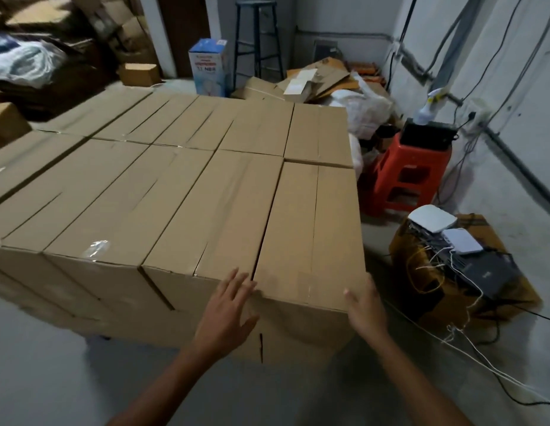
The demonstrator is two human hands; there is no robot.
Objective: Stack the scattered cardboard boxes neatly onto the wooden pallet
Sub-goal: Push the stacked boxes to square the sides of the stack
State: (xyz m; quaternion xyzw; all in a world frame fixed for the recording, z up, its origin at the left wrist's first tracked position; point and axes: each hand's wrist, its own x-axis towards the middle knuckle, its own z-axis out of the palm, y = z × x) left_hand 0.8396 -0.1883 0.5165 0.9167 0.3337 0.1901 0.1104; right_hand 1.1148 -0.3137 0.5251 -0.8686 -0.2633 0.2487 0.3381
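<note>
Several taped brown cardboard boxes form a tight stack [175, 186] two layers high in front of me; the pallet beneath is hidden. The nearest right top box [313, 229] sits at the stack's front right corner. My left hand [227, 315] is spread flat with straight fingers against the near face, at the seam between that box and its left neighbour. My right hand [367, 309] lies open against the box's near right corner edge. Neither hand grips anything.
A red plastic stool [409, 176] with a black device stands right of the stack. A carton with routers and tangled cables [458, 265] sits on the floor at right, cords trailing toward me. Flattened cardboard [316, 81], a blue box [209, 66] and a black stool [258, 38] stand behind.
</note>
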